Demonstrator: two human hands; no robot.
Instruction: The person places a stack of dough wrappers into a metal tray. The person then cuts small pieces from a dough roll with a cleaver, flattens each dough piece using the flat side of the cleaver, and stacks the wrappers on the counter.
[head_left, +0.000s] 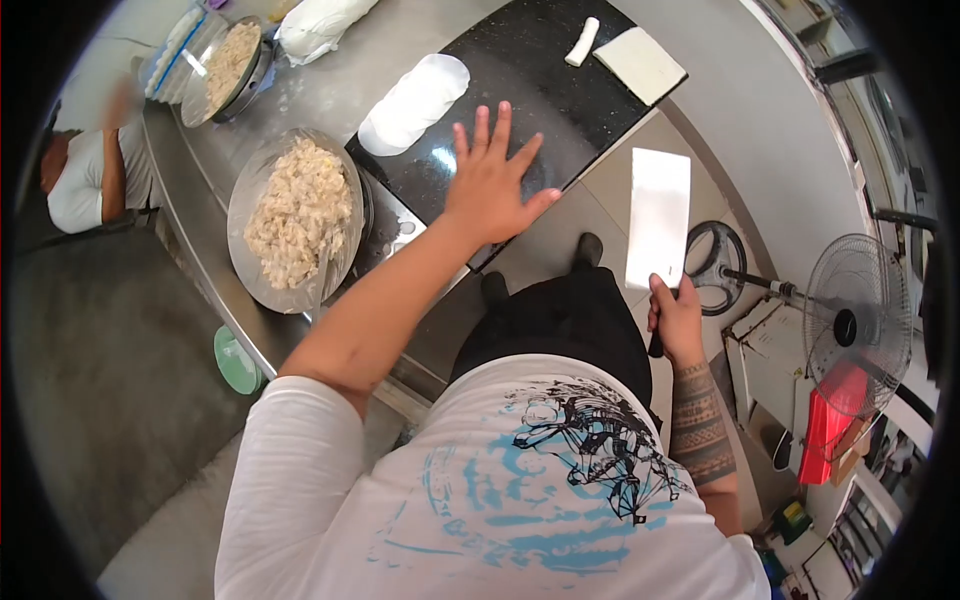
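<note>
My left hand [492, 185] lies palm down with its fingers spread at the front edge of the black board [560, 110]. Just beyond it, to the left, is an overlapping row of thin white dough rounds [414, 104]. My right hand [677, 318] grips the dark handle of a cleaver [659, 215], whose broad pale blade points away from me over the floor. At the board's far right corner rest a flat slab of dough [640, 66] and a small dough strip [582, 42]. A bowl of chunky filling [300, 212] stands left of the board, with a utensil in it.
Farther back left are a second bowl of filling [232, 68] and a large white dough piece [322, 28]. A co-worker in a white shirt [90, 180] is at the far left. A standing fan [858, 325] is at the right; a green container [239, 360] sits lower left.
</note>
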